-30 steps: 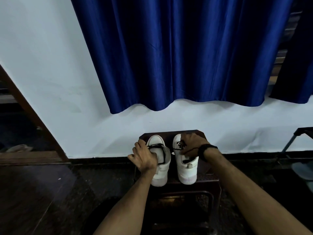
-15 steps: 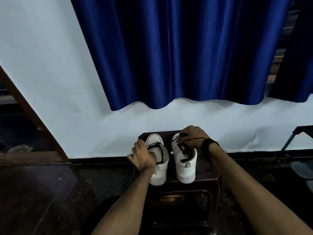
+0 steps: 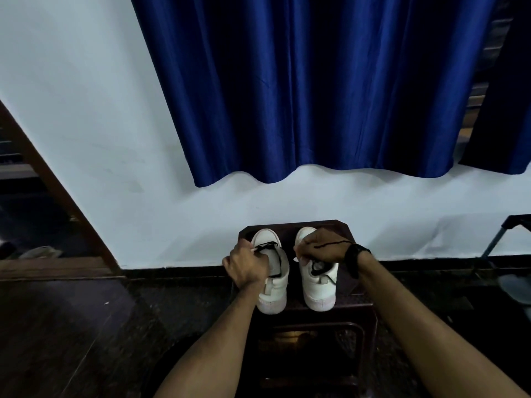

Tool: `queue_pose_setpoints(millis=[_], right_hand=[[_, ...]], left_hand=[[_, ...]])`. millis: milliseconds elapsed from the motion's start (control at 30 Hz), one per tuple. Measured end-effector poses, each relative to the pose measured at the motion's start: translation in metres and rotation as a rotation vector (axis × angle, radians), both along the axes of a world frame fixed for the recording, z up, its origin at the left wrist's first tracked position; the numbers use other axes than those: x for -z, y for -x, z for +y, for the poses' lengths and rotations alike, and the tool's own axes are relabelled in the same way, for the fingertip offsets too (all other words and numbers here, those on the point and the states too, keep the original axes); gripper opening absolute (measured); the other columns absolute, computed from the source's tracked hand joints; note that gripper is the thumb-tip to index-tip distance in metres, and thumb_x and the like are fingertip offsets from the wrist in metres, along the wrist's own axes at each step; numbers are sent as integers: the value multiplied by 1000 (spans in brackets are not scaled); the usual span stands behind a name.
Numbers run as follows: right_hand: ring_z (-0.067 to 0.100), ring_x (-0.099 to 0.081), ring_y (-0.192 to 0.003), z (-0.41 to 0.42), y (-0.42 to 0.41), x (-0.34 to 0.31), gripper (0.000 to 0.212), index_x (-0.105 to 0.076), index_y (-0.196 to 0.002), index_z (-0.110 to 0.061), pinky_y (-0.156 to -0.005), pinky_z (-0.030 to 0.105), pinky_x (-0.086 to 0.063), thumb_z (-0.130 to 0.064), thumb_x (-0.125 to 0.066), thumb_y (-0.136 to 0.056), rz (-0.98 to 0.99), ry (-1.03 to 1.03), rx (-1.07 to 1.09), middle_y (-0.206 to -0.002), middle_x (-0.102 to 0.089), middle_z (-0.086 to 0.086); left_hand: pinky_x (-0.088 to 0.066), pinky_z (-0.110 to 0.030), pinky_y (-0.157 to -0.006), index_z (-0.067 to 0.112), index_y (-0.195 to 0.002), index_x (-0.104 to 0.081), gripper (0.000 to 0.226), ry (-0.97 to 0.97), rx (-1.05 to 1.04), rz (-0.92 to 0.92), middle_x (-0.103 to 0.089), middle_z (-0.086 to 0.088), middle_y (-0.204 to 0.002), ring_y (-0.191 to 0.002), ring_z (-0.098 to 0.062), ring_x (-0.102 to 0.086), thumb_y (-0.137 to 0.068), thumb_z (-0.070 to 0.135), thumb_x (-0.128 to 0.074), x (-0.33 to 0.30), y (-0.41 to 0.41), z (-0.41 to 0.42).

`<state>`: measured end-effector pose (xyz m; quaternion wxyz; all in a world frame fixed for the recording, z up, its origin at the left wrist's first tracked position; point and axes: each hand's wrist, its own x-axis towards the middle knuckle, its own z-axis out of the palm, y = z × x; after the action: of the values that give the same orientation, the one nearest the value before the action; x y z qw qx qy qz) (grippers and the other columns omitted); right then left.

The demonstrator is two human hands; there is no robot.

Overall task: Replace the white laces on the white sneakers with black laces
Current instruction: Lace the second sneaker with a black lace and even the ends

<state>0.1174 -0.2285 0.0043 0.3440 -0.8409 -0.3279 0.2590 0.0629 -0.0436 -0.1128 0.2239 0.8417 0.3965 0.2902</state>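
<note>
Sneakers stand side by side on a small dark stool [image 3: 293, 225] set against the white wall [image 3: 86, 110], heels toward the camera and toes toward the wall. The left sneaker [image 3: 273, 294] and the right sneaker [image 3: 320, 288] are close together but not touching.

The left hand [image 3: 247, 267] curls its fingers over the outer side of the left sneaker near the tongue, holding the shoe; a black lace [image 3: 265, 248] crosses the upper eyelets just beside the knuckles. Whether the fingertips also pinch that lace cannot be told.

The right hand [image 3: 321, 248] is curled into a loose fist over the front half of the right sneaker, gripping a second black lace [image 3: 330, 244]; one strand of it drapes across the back of the hand toward the wrist, where a black watch [image 3: 355, 255] sits, and another loop lies in the shoe's opening below the fingers.

A deep blue curtain [image 3: 316, 96] hangs on the wall above the stool. The floor [image 3: 86, 326] is dark. A metal frame [image 3: 500, 237] shows at the right edge.
</note>
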Motion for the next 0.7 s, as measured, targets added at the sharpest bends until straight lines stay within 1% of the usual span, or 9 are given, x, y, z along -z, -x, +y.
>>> queue_pose_setpoints(millis=[67,167,267,367,433,500,600,633,700], right_hand=[[23,-53,-65,0,0,4,29,-67,-72,-19,-63,32,-42,-30,-56,-96,61,-67,10,-66,-69,-1],[15,-47,-56,0,5,0,27,-66,-75,-17,-52,25,-37,-26,-54,-98,75,-181,12,-60,-62,-1],[7,-47,-46,2,12,-8,21,-62,-84,-7,-43,16,-35,-17,-51,-99,271,-428,97,-59,-55,3],[13,-51,-55,9,14,-8,19,-60,-90,-10,-53,22,-40,-20,-48,-101,561,-649,184,-64,-54,2],[15,-50,-58,18,11,-6,16,-59,-94,-13,-57,24,-41,-21,-46,-101,653,-720,256,-67,-54,1],[14,-47,-55,30,11,-4,17,-57,-94,-14,-53,23,-41,-16,-42,-102,727,-814,331,-68,-51,2],[13,-42,-50,44,11,-3,18,-56,-92,-12,-48,21,-42,-10,-41,-102,808,-984,437,-69,-47,4],[11,-40,-48,43,10,0,17,-56,-92,-13,-47,21,-40,-9,-42,-101,772,-996,467,-69,-47,4],[9,-37,-46,37,7,7,14,-56,-93,-14,-43,18,-33,-10,-45,-101,663,-965,507,-69,-49,2]], left_hand=[[-38,-37,-86,22,-88,-61,25,-5,9,-26,-66,1,-86,-84,-26,-64,-64,15,-62,-1,1,-2],[-38,-38,-88,20,-90,-59,22,24,22,-18,-64,-2,-90,-83,-29,-63,-69,14,-61,-1,3,-3],[-38,-40,-85,18,-91,-59,28,-21,4,-12,-60,-4,-93,-88,-31,-61,-65,11,-63,0,2,-5],[-38,-39,-84,20,-94,-57,41,-170,14,-164,-53,-4,-98,-98,-28,-50,-55,8,-63,-8,7,-11],[-39,-34,-82,20,-94,-56,35,-177,142,-315,-55,1,-97,-96,-23,-50,-60,12,-61,-18,11,-24],[-44,-31,-81,19,-92,-61,17,160,347,-481,-63,4,-93,-91,-17,-58,-77,23,-54,-37,12,-44],[-52,-33,-77,17,-92,-65,37,1122,623,-456,-70,1,-83,-81,-16,-64,-102,42,-40,-69,18,-71],[-52,-31,-71,18,-92,-66,44,1281,689,-348,-67,0,-76,-71,-16,-62,-103,48,-35,-73,23,-71],[-40,-25,-50,18,-85,-65,45,1290,810,-118,-45,3,-55,-45,-10,-40,-100,52,-40,-72,36,-59]])
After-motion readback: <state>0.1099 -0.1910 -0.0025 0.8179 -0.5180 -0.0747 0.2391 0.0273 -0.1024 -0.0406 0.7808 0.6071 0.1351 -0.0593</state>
